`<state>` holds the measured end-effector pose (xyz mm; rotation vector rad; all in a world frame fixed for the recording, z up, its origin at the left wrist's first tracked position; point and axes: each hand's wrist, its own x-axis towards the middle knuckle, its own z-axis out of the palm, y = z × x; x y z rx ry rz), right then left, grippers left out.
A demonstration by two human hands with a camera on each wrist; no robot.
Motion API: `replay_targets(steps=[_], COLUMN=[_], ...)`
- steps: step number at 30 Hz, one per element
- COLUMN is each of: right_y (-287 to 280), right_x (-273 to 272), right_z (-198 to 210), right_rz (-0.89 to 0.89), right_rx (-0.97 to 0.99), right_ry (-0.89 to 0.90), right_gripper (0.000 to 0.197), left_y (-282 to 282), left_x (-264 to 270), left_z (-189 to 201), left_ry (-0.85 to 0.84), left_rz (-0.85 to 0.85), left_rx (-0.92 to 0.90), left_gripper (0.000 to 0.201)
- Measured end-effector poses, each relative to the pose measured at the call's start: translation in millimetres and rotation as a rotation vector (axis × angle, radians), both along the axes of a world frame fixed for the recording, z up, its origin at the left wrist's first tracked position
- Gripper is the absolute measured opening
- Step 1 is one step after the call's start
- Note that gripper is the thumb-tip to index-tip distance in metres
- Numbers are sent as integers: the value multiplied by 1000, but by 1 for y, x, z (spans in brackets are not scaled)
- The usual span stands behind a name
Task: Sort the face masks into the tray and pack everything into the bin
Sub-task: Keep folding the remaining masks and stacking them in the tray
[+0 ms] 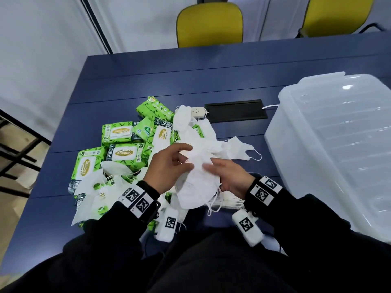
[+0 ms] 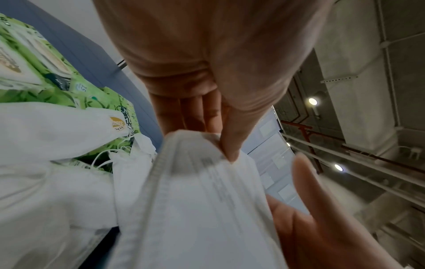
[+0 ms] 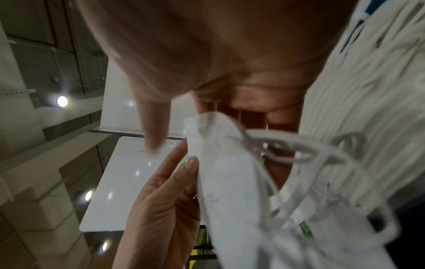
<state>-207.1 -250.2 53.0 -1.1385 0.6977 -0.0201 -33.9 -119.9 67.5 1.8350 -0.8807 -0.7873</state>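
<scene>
While lifted above the blue desk [image 1: 211,77], being pinched by left hand [image 1: 167,166] and right hand [image 1: 228,178] fingers: a soft folded white face mask [image 1: 196,185] trailing elastic loops, beside glossy green wipe packs [image 1: 118,134] and a translucent ribbed bin [image 1: 330,149].

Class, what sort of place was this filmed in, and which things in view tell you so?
Probably an office or meeting room: a long blue table with a built-in cable hatch, yellow office chairs behind it, and plain white partition walls.
</scene>
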Motion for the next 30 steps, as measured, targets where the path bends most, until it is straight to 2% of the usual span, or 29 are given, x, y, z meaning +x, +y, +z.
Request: replay_targets(steps=[3,6,10,12,16,18,20,23,28,30], right_y=[-5,-11,-24,-31,-36,-35,-33,-32,-36,-38], right_x=[-17,-28,-44,-51,-55,-55,-53,-54,-61,-62], right_z=[-7,-14,-16,-17,-15,-8,-2,-8,-22,-24], right_rz=[298,345,332,215,-152,-227,-235,-190,78,218], right_rx=[-192,-219,-143,-66,250,435,490,289,-216,-397], right_ry=[17,100,183,181,-66,-151,-158,-28,78,98], right_gripper=[29,17,13,17,27,17,4,3,35,41], left_y=[2,10,23,30,36,33,27,17,6,2], left_x=[-4,-5,1,1,-11,-19,-24,-28,-39,-47], left_z=[-5,-10,-18,-22,-27,-26,-23,-19,-11,-8], left_ry=[40,87,74,124,204,223,240,238,213,184], left_rz=[36,-2,76,106,136,142,146,135,39,-19], left_rx=[15,72,104,94,81,73,61,52,93,94], left_gripper=[35,26,29,29,23,20,19,19,18,24])
